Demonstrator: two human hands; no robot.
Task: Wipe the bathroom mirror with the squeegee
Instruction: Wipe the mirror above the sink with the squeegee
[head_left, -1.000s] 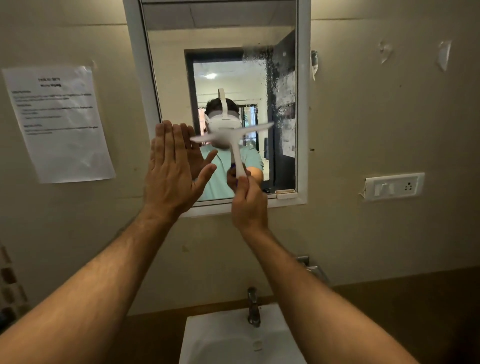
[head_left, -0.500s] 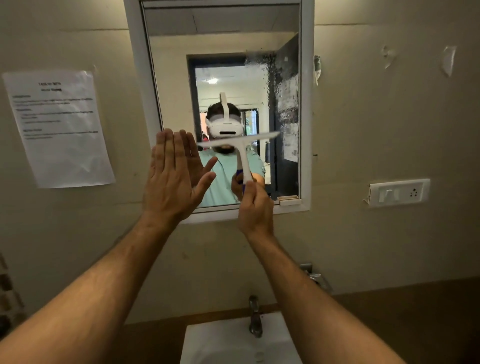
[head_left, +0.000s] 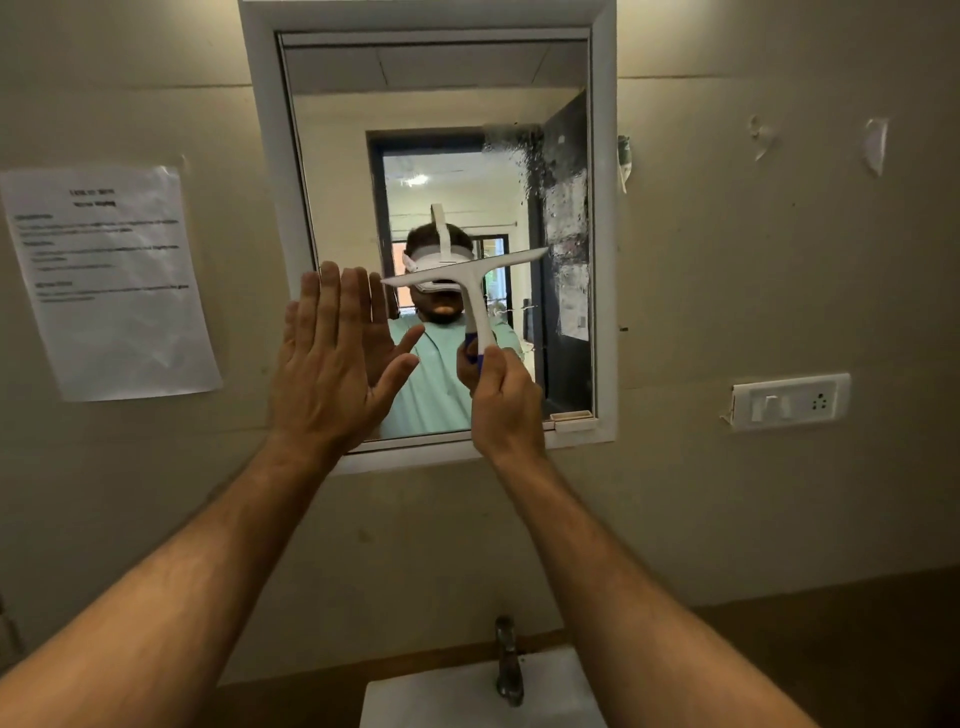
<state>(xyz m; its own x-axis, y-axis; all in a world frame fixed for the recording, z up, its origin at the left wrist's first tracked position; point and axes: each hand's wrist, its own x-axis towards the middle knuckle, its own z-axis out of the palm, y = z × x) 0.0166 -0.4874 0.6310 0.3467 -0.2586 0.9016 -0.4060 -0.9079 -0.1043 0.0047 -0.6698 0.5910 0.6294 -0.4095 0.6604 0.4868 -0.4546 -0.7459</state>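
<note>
A white-framed mirror (head_left: 337, 156) hangs on the wall straight ahead. Wet streaks and droplets cover its right strip near the frame. My right hand (head_left: 506, 400) grips the handle of a white squeegee (head_left: 470, 278) with a blue grip end. Its blade lies across the glass at mid height, tilted up to the right. My left hand (head_left: 332, 364) is flat with straight fingers against the mirror's lower left part, beside the frame.
A printed paper sheet (head_left: 109, 280) is taped to the wall on the left. A switch and socket plate (head_left: 789, 400) sits on the right wall. Below are a white basin (head_left: 447, 701) and a metal tap (head_left: 506, 660).
The view has tilted up, so more of the mirror's top shows. The squeegee and both hands keep almost the same place on the glass; the blade sits slightly further right.
</note>
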